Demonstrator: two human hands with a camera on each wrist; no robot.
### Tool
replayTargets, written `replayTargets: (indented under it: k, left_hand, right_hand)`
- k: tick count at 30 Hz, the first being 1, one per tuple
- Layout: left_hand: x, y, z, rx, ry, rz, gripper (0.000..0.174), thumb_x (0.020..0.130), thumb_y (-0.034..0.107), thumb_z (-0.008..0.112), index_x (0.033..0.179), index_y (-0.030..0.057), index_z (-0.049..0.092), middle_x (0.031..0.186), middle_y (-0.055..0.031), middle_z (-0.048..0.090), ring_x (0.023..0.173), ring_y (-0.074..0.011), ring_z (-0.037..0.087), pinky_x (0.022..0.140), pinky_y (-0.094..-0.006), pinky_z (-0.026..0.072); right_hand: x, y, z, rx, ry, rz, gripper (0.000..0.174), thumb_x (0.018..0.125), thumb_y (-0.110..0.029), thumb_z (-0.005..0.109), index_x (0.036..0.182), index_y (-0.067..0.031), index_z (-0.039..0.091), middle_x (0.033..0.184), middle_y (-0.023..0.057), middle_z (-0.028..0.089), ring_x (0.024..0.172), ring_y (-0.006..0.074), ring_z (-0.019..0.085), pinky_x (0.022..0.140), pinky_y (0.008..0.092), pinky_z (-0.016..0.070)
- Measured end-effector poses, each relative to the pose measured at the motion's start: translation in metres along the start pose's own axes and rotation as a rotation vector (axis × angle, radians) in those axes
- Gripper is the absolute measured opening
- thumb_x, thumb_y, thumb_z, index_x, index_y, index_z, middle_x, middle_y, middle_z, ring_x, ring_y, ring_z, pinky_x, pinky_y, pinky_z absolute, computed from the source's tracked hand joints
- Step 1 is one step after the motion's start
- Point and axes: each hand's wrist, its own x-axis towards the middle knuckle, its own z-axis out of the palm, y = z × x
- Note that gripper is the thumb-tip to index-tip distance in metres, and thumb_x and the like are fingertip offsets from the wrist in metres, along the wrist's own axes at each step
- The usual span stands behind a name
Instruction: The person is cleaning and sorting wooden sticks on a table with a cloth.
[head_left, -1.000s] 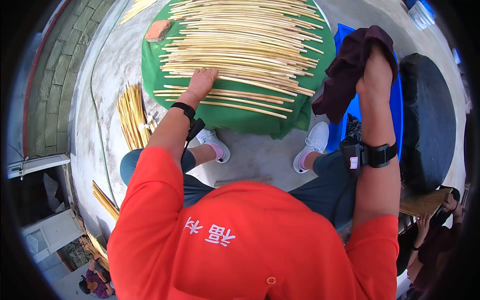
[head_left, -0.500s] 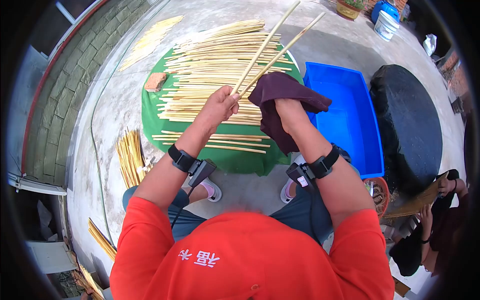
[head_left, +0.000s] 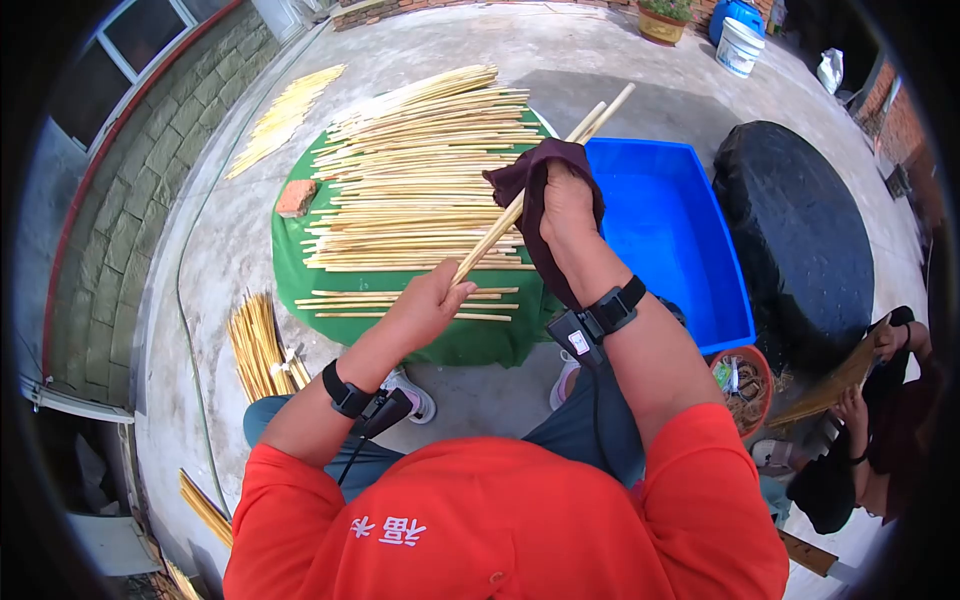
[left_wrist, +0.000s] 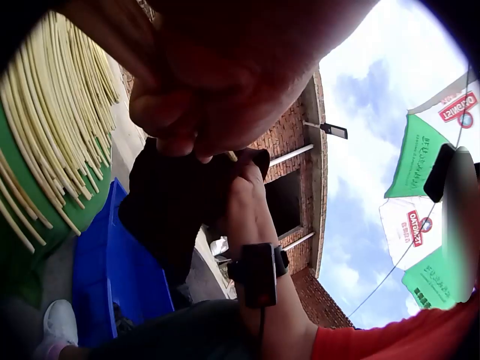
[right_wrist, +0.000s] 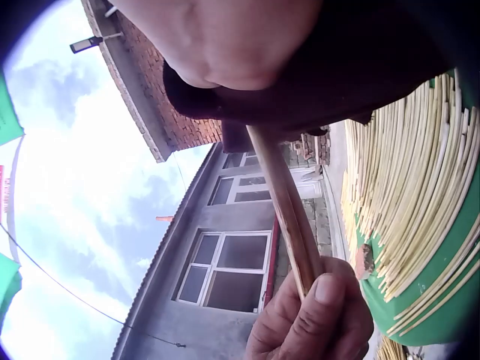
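In the head view the left hand [head_left: 428, 303] pinches the near ends of two pale sticks [head_left: 489, 237], which slant up and away to the right. The right hand [head_left: 568, 205] grips a dark maroon cloth [head_left: 544, 160] wrapped round the sticks farther along; its fingertips are hidden by the cloth. From the right wrist view, the left thumb and fingers [right_wrist: 316, 311] press on the stick ends, and the sticks [right_wrist: 283, 199] run up into the cloth [right_wrist: 337, 67]. Rows of similar sticks [head_left: 420, 190] lie on a green cloth [head_left: 292, 262] beyond the hands.
A brick [head_left: 296, 198] rests at the green cloth's left. To the right are a blue tub [head_left: 665, 225], a black-covered round object [head_left: 795, 230] and a red basin [head_left: 745, 385]. A stick bundle [head_left: 257, 345] stands at left; another person's arm [head_left: 853, 420] shows at lower right.
The right hand came from the far right to the sticks, and the cloth now wraps them. The left hand left the green cloth, took up two sticks and moved nearer the body.
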Motion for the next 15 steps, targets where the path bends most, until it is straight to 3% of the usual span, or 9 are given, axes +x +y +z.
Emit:
replayTargets:
  k: [1,2,4,5,8,9,11,12,15]
  left_hand:
    - [-0.01,-0.006,-0.005,0.08,-0.011,0.013,0.018,0.09,0.02,0.049,0.088,0.0023,0.044,0.055,-0.0043,0.042,0.049,-0.0135,0.042,0.047,-0.0287,0.0352]
    - [-0.022,-0.01,-0.01,0.082,-0.012,0.012,0.018,0.09,0.02,0.049,0.088,0.0023,0.044,0.055,-0.0043,0.042,0.049,-0.0135,0.042,0.047,-0.0287,0.0352]
    - [-0.046,-0.014,-0.022,0.135,-0.052,-0.038,0.025,0.088,0.024,0.05,0.087,0.0008,0.041,0.061,-0.0186,0.047,0.057,-0.037,0.048,0.052,-0.0411,0.0369]
    - [-0.059,-0.018,-0.03,0.136,-0.051,-0.037,0.025,0.088,0.024,0.05,0.087,0.0008,0.041,0.061,-0.0186,0.047,0.057,-0.037,0.048,0.052,-0.0411,0.0369]
    - [-0.087,-0.041,-0.054,0.147,-0.077,-0.112,0.022,0.089,0.024,0.049,0.088,0.0029,0.041,0.057,-0.0133,0.047,0.051,-0.0281,0.048,0.049,-0.035,0.0362]
    - [-0.093,-0.055,-0.058,-0.012,-0.013,-0.184,0.02,0.09,0.024,0.048,0.089,0.0043,0.042,0.056,-0.0097,0.047,0.05,-0.022,0.048,0.047,-0.0312,0.0353]
    - [-0.097,-0.056,-0.066,-0.254,0.114,-0.328,0.018,0.093,0.026,0.044,0.091,0.0078,0.044,0.057,-0.0011,0.047,0.044,-0.0053,0.039,0.041,-0.0199,0.0293]
    - [-0.095,-0.052,-0.07,-0.256,0.123,-0.331,0.018,0.093,0.026,0.044,0.091,0.0078,0.044,0.057,-0.0011,0.047,0.044,-0.0053,0.039,0.041,-0.0199,0.0293]
    - [-0.08,-0.048,-0.07,-0.748,0.177,-0.269,0.023,0.094,0.031,0.039,0.092,0.008,0.044,0.058,-0.0038,0.049,0.037,-0.0027,0.024,0.034,-0.0166,0.02]
  right_hand:
    - [0.011,-0.003,-0.006,0.007,0.046,-0.014,0.008,0.085,-0.011,0.055,0.088,-0.0039,0.056,0.079,0.0054,0.057,0.069,0.0163,0.056,0.063,0.0293,0.0473]
    - [0.023,-0.006,-0.013,0.014,0.09,-0.028,0.009,0.085,-0.012,0.055,0.089,-0.0039,0.056,0.08,0.0057,0.058,0.07,0.0168,0.056,0.063,0.0297,0.0476]
    - [0.041,-0.018,-0.02,-0.008,0.197,-0.106,0.01,0.086,-0.011,0.053,0.088,-0.0019,0.055,0.08,0.0077,0.058,0.071,0.0207,0.058,0.064,0.0318,0.0508]
    - [0.06,-0.022,-0.033,0.053,0.195,-0.089,0.016,0.088,-0.015,0.049,0.089,-0.0001,0.055,0.084,0.0105,0.059,0.073,0.0241,0.059,0.067,0.0357,0.0516]
    - [0.081,-0.056,-0.053,0.149,-0.021,0.02,0.039,0.092,-0.03,0.037,0.096,0.005,0.054,0.1,0.0198,0.059,0.087,0.0337,0.059,0.082,0.0466,0.0484]
    - [0.076,-0.067,-0.051,0.19,-0.11,0.048,0.049,0.092,-0.036,0.032,0.106,0.0063,0.052,0.113,0.0221,0.055,0.101,0.0347,0.055,0.091,0.0486,0.0419]
    - [0.059,-0.075,-0.035,0.227,-0.152,0.065,0.048,0.091,-0.035,0.033,0.107,0.0062,0.052,0.112,0.021,0.055,0.102,0.0342,0.054,0.093,0.0473,0.0409]
    - [0.051,-0.077,-0.026,0.267,-0.189,0.077,0.047,0.091,-0.035,0.035,0.108,0.0061,0.052,0.111,0.02,0.056,0.102,0.0336,0.053,0.094,0.0461,0.0399]
    - [0.031,-0.068,-0.01,0.227,-0.299,0.118,0.047,0.091,-0.033,0.035,0.111,0.0059,0.05,0.116,0.0199,0.053,0.106,0.0332,0.052,0.096,0.0451,0.039]
